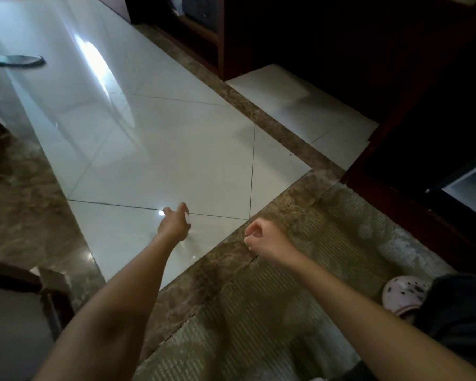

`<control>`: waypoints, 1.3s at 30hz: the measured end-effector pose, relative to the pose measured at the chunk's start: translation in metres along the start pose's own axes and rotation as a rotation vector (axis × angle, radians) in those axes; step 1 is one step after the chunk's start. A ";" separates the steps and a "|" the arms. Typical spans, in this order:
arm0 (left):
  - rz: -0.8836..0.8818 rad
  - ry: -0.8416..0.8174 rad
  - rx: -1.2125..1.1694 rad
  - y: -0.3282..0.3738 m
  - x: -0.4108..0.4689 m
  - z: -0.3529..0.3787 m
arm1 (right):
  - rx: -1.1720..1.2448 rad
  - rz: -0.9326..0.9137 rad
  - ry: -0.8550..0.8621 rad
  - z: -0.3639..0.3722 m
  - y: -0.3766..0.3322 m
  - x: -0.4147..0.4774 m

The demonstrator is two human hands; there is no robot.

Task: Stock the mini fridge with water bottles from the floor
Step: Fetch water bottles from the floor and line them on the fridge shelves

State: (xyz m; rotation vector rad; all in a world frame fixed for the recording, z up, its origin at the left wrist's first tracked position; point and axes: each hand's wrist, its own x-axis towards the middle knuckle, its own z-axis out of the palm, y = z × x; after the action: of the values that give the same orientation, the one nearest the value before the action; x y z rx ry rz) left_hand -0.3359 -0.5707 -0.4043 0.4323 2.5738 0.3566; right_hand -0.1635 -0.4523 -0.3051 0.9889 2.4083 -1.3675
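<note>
Head view. My left hand (174, 225) reaches out low over the white floor tiles (160, 160) at 6 o'clock; its fingers point away from me, so I cannot tell whether they close on anything, though a small white patch (187, 217) shows at its edge. My right hand (264, 237) hangs curled into a loose, empty fist above the brown marble border (280, 133). No water bottle is clearly visible. The mini fridge (470, 185) appears as a pale sliver at 3 o'clock inside the dark wooden cabinet (396, 166). Risk: the glossy tiles' glare may hide a clear bottle, causing a misjudged reach or knock-over.
</note>
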 end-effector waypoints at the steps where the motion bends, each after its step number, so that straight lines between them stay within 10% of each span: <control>1: -0.003 0.010 0.017 0.004 -0.003 0.002 | -0.022 -0.003 -0.006 -0.001 0.003 -0.003; 20: 0.826 -0.150 -0.356 0.243 -0.114 -0.062 | -0.330 -0.026 0.044 -0.168 0.045 -0.042; 39: 1.164 -0.417 -0.418 0.550 -0.240 -0.017 | 0.280 0.005 0.372 -0.407 0.178 -0.152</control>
State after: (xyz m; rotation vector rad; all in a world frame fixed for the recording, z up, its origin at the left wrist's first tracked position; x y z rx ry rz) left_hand -0.0178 -0.1584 -0.1054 1.5986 1.5369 1.0213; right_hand 0.1247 -0.1248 -0.1305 1.4313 2.5029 -1.6815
